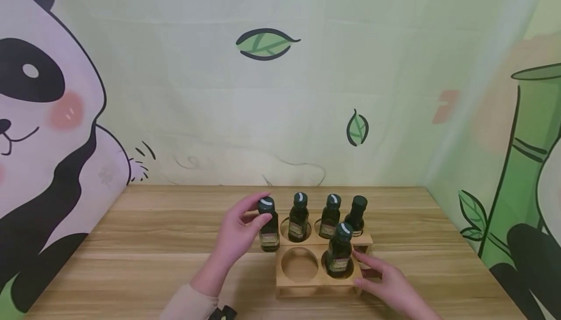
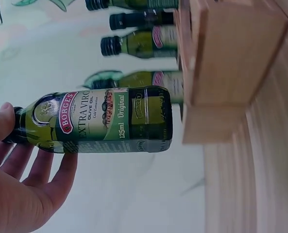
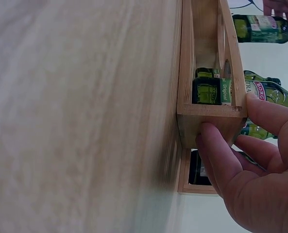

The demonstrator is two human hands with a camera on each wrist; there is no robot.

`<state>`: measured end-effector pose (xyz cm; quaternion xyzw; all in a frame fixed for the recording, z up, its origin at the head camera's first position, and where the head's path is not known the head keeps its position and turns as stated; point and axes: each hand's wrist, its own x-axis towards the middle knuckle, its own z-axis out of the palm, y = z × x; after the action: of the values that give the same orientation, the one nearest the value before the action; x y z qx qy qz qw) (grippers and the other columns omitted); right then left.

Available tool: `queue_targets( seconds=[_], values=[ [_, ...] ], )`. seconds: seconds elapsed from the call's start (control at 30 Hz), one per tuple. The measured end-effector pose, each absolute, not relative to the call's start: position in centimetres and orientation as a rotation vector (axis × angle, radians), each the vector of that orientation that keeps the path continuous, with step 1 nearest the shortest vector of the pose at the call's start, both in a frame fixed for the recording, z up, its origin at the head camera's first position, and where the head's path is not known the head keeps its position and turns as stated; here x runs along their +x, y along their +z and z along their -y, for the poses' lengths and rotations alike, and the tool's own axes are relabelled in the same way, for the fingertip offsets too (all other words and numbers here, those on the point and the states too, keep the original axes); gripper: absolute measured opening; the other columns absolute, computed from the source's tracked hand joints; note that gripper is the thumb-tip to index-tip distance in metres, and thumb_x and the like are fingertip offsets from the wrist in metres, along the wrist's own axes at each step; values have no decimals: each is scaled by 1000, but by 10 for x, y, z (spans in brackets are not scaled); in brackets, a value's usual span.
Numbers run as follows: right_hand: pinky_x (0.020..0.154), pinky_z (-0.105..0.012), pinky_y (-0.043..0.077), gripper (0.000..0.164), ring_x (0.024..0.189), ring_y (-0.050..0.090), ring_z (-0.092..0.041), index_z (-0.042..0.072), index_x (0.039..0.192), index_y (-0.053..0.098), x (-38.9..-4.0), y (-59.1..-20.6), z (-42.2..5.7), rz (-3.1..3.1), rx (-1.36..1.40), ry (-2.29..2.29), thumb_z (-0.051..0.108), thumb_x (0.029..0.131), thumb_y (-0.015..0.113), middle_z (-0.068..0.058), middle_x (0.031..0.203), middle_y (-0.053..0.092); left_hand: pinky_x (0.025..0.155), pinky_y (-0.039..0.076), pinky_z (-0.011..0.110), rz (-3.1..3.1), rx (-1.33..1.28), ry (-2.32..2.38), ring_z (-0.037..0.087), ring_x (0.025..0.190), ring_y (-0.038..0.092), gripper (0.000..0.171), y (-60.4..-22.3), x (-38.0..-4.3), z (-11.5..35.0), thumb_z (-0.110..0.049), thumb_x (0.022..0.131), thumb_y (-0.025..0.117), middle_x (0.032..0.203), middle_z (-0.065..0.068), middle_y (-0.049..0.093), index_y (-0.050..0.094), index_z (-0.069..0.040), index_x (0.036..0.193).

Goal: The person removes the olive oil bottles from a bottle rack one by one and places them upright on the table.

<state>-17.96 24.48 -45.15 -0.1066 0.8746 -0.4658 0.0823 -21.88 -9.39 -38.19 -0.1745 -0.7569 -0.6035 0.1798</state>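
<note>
My left hand (image 1: 238,230) grips a small green olive oil bottle (image 2: 95,120) by its cap and neck, thumb on one side and fingers on the other. The bottle hangs upright just left of a two-step wooden rack (image 1: 302,291), its label facing the left wrist camera. My right hand (image 1: 390,281) holds the rack's right end, with the thumb (image 3: 267,110) at the upper edge and a fingertip against the end panel. Another olive oil bottle (image 1: 339,254) stands in the right front hole, close to that hand. The left front hole has no bottle in it.
On the rack's higher back step stand a left bottle (image 1: 298,220), a middle bottle (image 1: 329,217) and a slimmer-necked bottle (image 1: 357,215) at the right. The rack sits on a wood-grain table (image 1: 153,242). A printed cloth backdrop (image 1: 197,105) rises behind the table.
</note>
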Motion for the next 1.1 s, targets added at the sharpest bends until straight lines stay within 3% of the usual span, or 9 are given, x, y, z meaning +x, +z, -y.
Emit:
queue_targets(
  seconds=[0.57,1.1],
  values=[
    [86,-45,55,66,107,63,-37,-4,141,50,-178,-450,-244,-2615,-285,-1387,25,88,77,-29,142,47,90,53,50,2148,-336,-1690,31,107,62,43,-409,-245,139,6,87,71,120,17,66,64,-3,128],
    [88,-47,53,65,107,63,-36,-4,141,50,-178,-451,-245,-2613,-299,-1380,25,88,76,-29,142,47,93,51,48,2226,-257,-1666,32,112,61,44,-415,-258,161,5,88,70,126,18,63,64,-7,130]
  ],
)
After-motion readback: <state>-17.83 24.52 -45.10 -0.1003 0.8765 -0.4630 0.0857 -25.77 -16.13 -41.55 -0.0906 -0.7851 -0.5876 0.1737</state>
